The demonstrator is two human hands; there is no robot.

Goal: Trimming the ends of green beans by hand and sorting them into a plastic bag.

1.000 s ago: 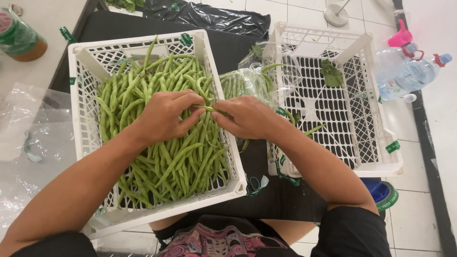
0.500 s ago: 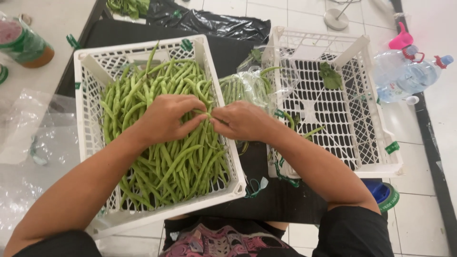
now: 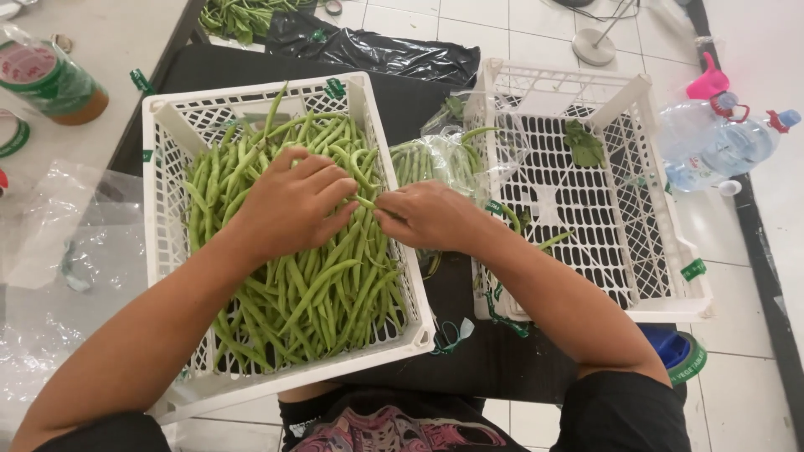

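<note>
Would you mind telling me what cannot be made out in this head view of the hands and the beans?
- Bean between the left hand and right hand: its ends hidden by fingers.
- Bottom of the bean crate: covered by beans.
- Clear bag: contents blurred by glare.
- Jar: cut off by the left edge.

Jar (image 3: 52, 82), 2 water bottles (image 3: 712, 146)

Two crates are placed side by side: the left crate (image 3: 163, 167) is filled with beans (image 3: 310, 301), while in the right crate (image 3: 662, 251) only a leaf (image 3: 584, 144) is seen. A bag of beans (image 3: 444, 159) is found between them. Behind the crates a plastic sheet (image 3: 394, 54) is spread on the floor, and bottles (image 3: 720, 142) are laid to the right.
</note>
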